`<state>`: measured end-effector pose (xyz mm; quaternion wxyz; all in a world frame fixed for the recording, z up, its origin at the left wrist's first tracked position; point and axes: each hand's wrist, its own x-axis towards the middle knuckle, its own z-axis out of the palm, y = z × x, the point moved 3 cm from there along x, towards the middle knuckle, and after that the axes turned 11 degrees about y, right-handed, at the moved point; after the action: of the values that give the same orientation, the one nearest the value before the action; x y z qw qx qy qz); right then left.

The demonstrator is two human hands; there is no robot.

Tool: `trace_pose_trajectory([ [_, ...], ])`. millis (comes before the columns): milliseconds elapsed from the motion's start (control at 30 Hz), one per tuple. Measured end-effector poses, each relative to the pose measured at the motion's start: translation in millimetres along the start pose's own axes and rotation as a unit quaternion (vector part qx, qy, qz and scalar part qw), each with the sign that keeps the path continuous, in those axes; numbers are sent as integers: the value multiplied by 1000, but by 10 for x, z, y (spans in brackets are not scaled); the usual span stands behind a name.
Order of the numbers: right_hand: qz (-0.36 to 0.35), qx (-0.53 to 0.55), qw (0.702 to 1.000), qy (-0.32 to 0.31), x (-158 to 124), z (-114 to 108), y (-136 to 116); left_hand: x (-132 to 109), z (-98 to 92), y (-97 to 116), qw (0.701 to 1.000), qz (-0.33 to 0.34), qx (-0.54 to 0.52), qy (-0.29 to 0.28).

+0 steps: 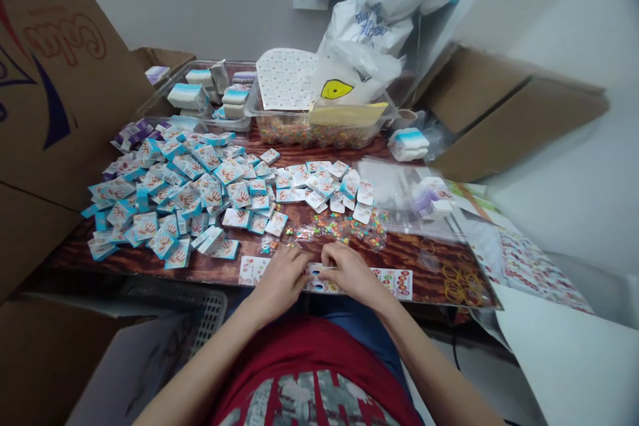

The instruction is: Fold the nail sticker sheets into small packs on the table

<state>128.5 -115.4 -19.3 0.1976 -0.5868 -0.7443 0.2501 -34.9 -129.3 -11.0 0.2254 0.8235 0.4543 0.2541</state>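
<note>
My left hand (279,281) and my right hand (351,273) sit close together at the table's front edge, their fingers curled over a small printed paper card (320,278). Much of the card is hidden beneath them. Similar printed cards (394,283) lie to the right, and another (253,270) lies by my left hand. Just beyond my fingers are small clear packets of colourful beads (339,226). Further left spreads a large heap of small blue-and-white packets printed with a red hand (174,200).
The wood-grain table (414,259) holds a tub of colourful beads (294,130), a clear tray of stacked white-and-blue packs (200,96), and loose rubber bands (456,283). White plastic bags (369,33) rise behind. Cardboard flaps (519,110) stand at both sides.
</note>
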Motion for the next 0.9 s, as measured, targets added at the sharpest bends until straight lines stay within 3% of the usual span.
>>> trace_pose_trajectory([
  [100,4,29,999,15,42,-19,40,36,64,-78,999,-10,38,6],
  [300,-96,14,994,59,-42,-156,6,131,-5,-151,999,3,37,13],
  [500,-107,15,994,37,-157,-280,-1,157,-163,-49,998,33,19,40],
  [633,-113,36,991,59,-109,-368,-38,200,-262,71,997,46,36,43],
  [700,-113,59,989,75,-86,-438,-68,208,-323,136,994,50,56,80],
  [833,-71,134,982,115,-94,-624,-115,127,-454,284,956,36,92,276],
  [900,-51,173,974,134,-122,-702,-160,69,-438,353,947,28,73,313],
])
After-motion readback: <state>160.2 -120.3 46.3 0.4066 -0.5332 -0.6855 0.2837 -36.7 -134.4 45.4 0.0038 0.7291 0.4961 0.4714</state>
